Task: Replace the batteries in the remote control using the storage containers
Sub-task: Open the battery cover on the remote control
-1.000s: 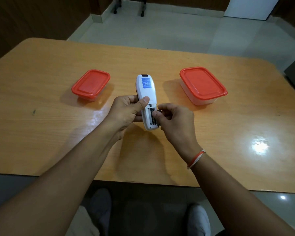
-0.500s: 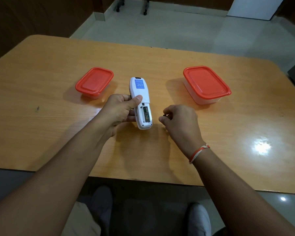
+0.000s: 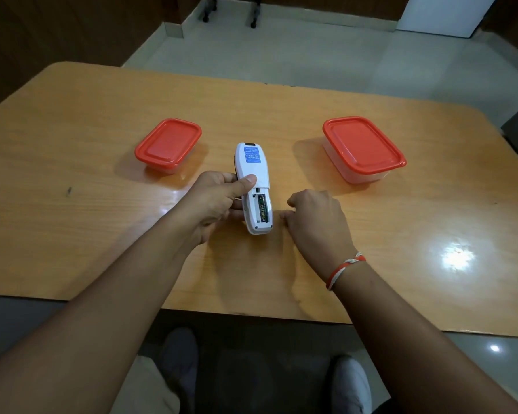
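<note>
On the wooden table (image 3: 401, 240) sit two clear tubs; the small tub (image 3: 168, 144) is on the left and the big tub (image 3: 364, 149) on the right; both have red lids on, so I cannot see inside. Between them the left hand (image 3: 219, 198) grips the white remote (image 3: 253, 174), back up, with one battery (image 3: 263, 209) showing; the right hand (image 3: 317, 216) is curled just beside it, and I cannot tell if it holds anything.

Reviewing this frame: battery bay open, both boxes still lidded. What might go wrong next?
1. The remote is held by the left hand alone, bay up; tipping it might drop the remaining battery.
2. The right hand is curled, its contents hidden; anything small in it may slip.
3. Both the small box and the large box stay lidded; opening either probably needs a free hand.
</note>
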